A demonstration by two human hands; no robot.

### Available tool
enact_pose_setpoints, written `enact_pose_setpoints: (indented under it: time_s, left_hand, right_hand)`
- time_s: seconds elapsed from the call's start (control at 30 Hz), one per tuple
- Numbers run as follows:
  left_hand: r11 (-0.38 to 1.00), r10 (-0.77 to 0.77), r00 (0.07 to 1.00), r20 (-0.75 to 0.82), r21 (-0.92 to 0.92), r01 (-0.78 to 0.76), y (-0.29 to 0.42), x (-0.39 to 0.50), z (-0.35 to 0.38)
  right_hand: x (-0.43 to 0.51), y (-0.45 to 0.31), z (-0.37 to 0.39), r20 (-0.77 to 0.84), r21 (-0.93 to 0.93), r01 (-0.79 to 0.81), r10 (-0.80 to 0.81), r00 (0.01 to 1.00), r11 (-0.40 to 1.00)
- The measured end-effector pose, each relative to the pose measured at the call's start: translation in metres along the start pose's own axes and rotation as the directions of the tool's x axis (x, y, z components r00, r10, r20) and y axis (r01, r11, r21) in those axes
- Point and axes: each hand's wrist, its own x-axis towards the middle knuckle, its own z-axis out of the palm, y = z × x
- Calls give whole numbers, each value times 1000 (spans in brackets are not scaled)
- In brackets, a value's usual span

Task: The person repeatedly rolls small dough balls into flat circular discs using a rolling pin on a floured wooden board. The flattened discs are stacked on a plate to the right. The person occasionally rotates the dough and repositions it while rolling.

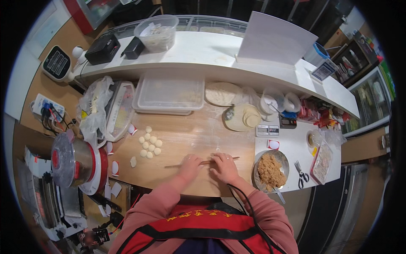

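Note:
A thin wooden rolling pin (173, 166) lies across the front of the wooden board (190, 133). My left hand (190, 165) presses down over its left part, and my right hand (224, 165) covers it nearer the right end. Between the hands a short stretch of pin shows; whether dough lies beneath the palms cannot be seen. To the left sit several small dough balls (151, 148) in a cluster, with one irregular dough scrap (133, 162) below them. Beyond my right hand, a plate (233, 123) bears a stack of round flat dough wrappers (252, 116).
At right stands a metal bowl (284, 156) of minced filling (271, 173), with kitchen scissors (301, 175) beside it. A lidded plastic container (171, 90) and a floury tray (222, 93) line the back, under a white shelf (203, 47). An electric pot (76, 158) borders the left.

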Motion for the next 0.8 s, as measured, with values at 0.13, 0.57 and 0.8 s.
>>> enact_pose_setpoints:
  time_s: [0.13, 0.57, 0.8]
  left_hand:
    - [999, 18, 1000, 22, -48, -17, -3, -2, -5]
    - [826, -342, 885, -316, 349, 444, -107, -20, -95]
    - [951, -170, 977, -125, 239, 196, -53, 7, -41]
  right_hand:
    - [-8, 20, 11, 80, -57, 12, -8, 997, 998]
    - [-34, 21, 35, -128, -193, -12, -13, 992, 981]
    - [-32, 22, 32, -137, -191, 25, -52, 989, 981]
